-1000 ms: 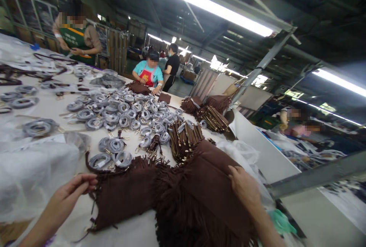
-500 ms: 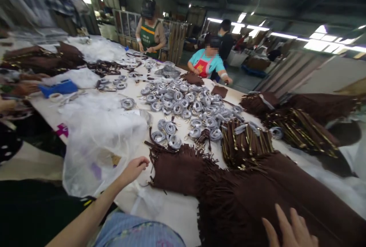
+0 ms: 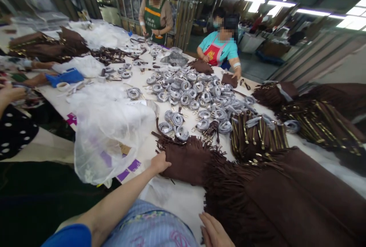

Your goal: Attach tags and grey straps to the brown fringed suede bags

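While the left hand (image 3: 161, 163) reaches the left edge of a brown fringed panel (image 3: 185, 163) lying flat on the white surface (image 3: 183, 198), its thumb and fingers look clamped on that edge, though their undersides are hidden. The right hand (image 3: 215, 232) holds nothing; its fingers are extended, slightly apart, beside the fringe of a large brown piece (image 3: 309, 193). The panel's right end meets that fringe, so strands could tangle; pinching the solid material rather than single strands, and easing it free slowly, seems best. Just beyond the panel are a dark strap (image 3: 158, 125) and grey-wrapped coils (image 3: 183, 133), whose metal clips might snag. The right hand would best steady the larger piece.
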A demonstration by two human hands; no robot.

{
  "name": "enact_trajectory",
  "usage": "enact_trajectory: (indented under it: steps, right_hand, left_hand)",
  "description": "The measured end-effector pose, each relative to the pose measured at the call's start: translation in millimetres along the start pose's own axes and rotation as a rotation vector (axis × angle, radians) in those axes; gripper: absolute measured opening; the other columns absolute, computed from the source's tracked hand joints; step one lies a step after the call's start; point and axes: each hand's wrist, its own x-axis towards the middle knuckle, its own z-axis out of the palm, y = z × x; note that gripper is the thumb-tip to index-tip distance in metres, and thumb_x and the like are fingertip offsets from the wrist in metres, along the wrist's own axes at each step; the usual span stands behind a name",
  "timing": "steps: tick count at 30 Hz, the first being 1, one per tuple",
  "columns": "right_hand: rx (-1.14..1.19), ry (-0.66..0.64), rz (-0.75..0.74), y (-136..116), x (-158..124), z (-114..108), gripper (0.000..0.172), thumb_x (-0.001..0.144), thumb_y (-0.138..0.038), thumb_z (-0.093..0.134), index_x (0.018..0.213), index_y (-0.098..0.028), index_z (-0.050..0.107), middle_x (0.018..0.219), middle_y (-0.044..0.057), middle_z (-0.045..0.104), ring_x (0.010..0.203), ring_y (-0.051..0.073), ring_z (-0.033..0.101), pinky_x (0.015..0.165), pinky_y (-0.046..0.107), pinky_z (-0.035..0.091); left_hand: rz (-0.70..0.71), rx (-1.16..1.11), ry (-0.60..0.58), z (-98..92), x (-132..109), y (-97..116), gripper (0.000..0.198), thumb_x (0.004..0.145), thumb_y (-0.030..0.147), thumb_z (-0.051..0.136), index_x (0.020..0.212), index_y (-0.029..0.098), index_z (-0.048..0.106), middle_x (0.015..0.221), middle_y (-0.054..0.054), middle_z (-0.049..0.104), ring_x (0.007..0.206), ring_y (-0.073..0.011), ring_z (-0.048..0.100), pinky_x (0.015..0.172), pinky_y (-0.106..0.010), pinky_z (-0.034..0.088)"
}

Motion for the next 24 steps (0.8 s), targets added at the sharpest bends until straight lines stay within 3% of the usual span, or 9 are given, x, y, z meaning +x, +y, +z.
enact_trajectory:
  steps: [4, 9, 12, 17, 20, 24]
  right_hand:
    - [0.211, -0.002, 0.208, -13.5, 20.0, -11.7, 0.028, 0.098, -0.028, 0.04, 0.111, -0.021, 0.063, 0.098, 0.007, 0.073, 0.086, 0.017, 0.071, 0.075, 0.02, 0.058]
    - [0.435, 0.05, 0.359, -27.4, 58.4, -5.5, 0.025, 0.098, -0.029, 0.042, 0.108, -0.02, 0.063, 0.096, 0.007, 0.072, 0.086, 0.018, 0.07, 0.078, 0.024, 0.056]
    - [0.512, 0.078, 0.389, -37.5, 89.1, -2.2, 0.023, 0.097, -0.025, 0.043, 0.106, -0.02, 0.063, 0.098, 0.007, 0.071, 0.088, 0.018, 0.068, 0.08, 0.025, 0.054]
    - [0.469, 0.15, 0.308, -49.2, 140.1, -6.4, 0.028, 0.094, -0.019, 0.04, 0.115, -0.02, 0.058, 0.11, 0.01, 0.063, 0.103, 0.02, 0.062, 0.09, 0.031, 0.051]
    - [0.315, 0.088, 0.364, -35.9, 143.6, 5.6, 0.035, 0.088, -0.02, 0.048, 0.122, -0.021, 0.054, 0.119, 0.011, 0.058, 0.111, 0.025, 0.057, 0.093, 0.038, 0.05]
    - [0.141, -0.115, 0.426, -3.0, 113.6, 44.4, 0.065, 0.074, -0.01, 0.054, 0.137, -0.02, 0.042, 0.126, 0.012, 0.054, 0.113, 0.027, 0.056, 0.091, 0.037, 0.051]
  left_hand:
    - [0.016, -0.259, -0.125, -9.2, -1.6, 22.2, 0.015, 0.07, 0.017, 0.06, 0.084, 0.015, 0.056, 0.082, -0.006, 0.068, 0.087, -0.0218, 0.066, 0.064, -0.023, 0.048]
    - [-0.003, -0.554, -0.276, -25.8, -12.9, 36.6, 0.022, 0.068, 0.02, 0.062, 0.089, 0.014, 0.058, 0.069, -0.001, 0.066, 0.063, -0.0143, 0.064, 0.054, -0.021, 0.049]
    - [-0.033, -0.667, -0.311, -35.4, -22.0, 37.7, 0.025, 0.064, 0.024, 0.066, 0.087, 0.014, 0.059, 0.068, -0.001, 0.066, 0.057, -0.0129, 0.062, 0.052, -0.022, 0.049]
    - [-0.093, -0.828, -0.317, -56.0, -30.1, 35.1, 0.028, 0.057, 0.021, 0.07, 0.082, 0.014, 0.06, 0.066, -0.001, 0.066, 0.052, -0.014, 0.06, 0.051, -0.026, 0.05]
    - [-0.137, -0.92, -0.257, -75.3, -23.1, 26.9, 0.022, 0.057, 0.02, 0.07, 0.075, 0.015, 0.057, 0.059, 0.002, 0.063, 0.047, -0.0124, 0.057, 0.047, -0.022, 0.046]
    - [-0.214, -0.978, -0.188, -91.9, -5.0, 11.4, 0.019, 0.062, 0.021, 0.068, 0.062, 0.016, 0.049, 0.046, 0.003, 0.054, 0.038, -0.0108, 0.049, 0.039, -0.02, 0.038]
